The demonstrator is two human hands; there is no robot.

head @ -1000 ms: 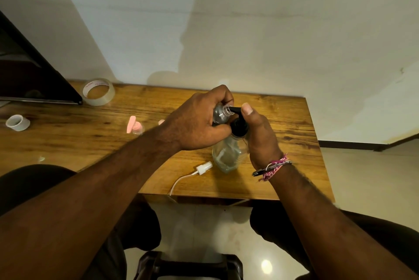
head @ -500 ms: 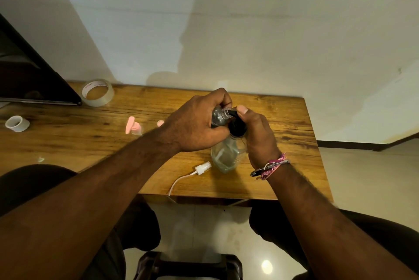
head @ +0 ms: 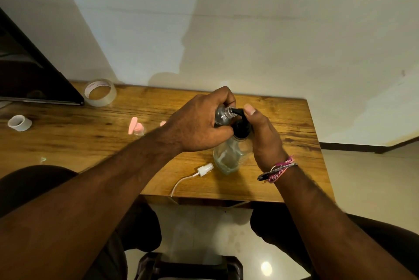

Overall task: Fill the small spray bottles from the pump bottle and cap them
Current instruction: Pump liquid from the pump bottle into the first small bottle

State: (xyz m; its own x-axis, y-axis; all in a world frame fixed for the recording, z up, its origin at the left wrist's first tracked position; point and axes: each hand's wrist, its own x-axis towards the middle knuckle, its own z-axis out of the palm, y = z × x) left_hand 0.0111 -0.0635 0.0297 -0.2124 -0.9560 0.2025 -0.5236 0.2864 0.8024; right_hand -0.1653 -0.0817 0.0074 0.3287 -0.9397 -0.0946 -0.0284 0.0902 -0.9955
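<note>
A small white tape roll (head: 19, 122) lay at the left edge of the wooden table (head: 294, 125), with a clear tape roll (head: 100, 92) behind it. A pink-capped spray bottle (head: 136, 129) lay left of centre. At centre, the left hand (head: 195, 124) curled round a small spray bottle (head: 223, 114), its open neck at the spout of the pump bottle (head: 232, 152). The right hand (head: 263, 136) pressed its thumb on the black pump head, its other fingers hidden. A white spray cap (head: 205, 169) lay just left of the pump bottle's base.

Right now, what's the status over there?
Left hand grips small spray bottle at pump spout. Right hand presses pump bottle. White sprayer cap lies nearby.
</note>
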